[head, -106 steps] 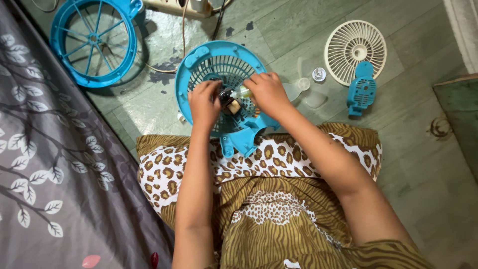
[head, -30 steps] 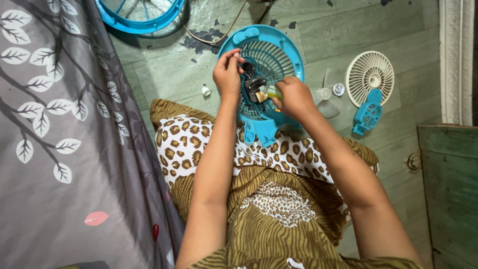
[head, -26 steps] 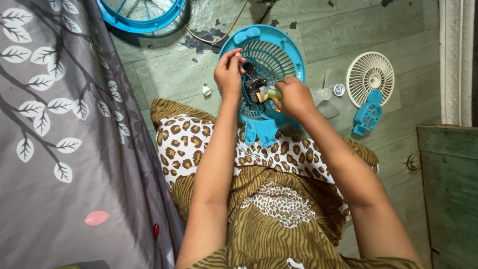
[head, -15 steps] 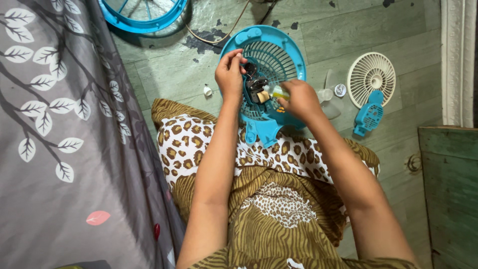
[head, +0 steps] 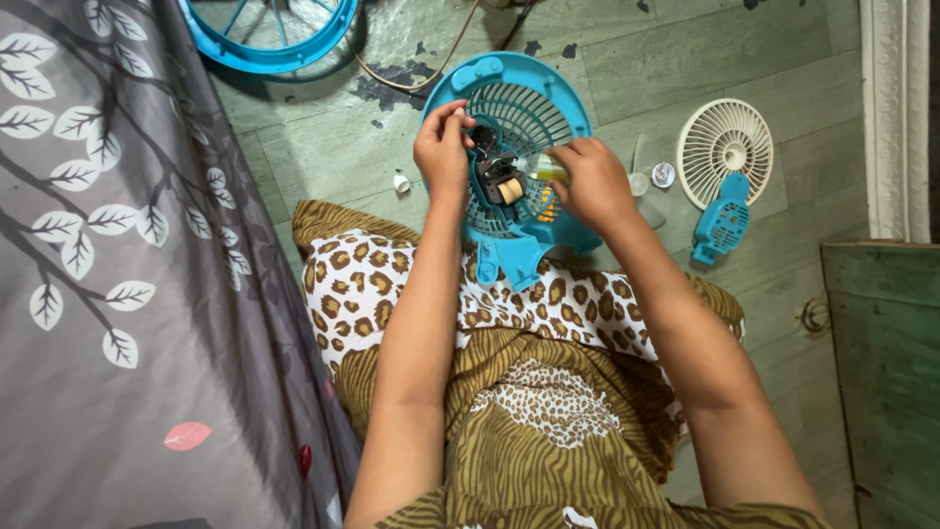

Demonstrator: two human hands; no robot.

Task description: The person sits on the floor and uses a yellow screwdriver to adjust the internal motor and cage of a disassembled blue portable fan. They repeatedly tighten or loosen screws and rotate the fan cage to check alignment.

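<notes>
resting between both hands' fingers, motor on blue grille.

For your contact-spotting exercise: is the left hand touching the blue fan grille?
Touching: the head view shows the left hand with its fingers lying on the blue fan grille.

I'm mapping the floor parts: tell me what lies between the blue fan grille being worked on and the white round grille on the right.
In the head view, between the blue grille and the white grille lie a clear fan blade and a small round cap on the floor.
</notes>
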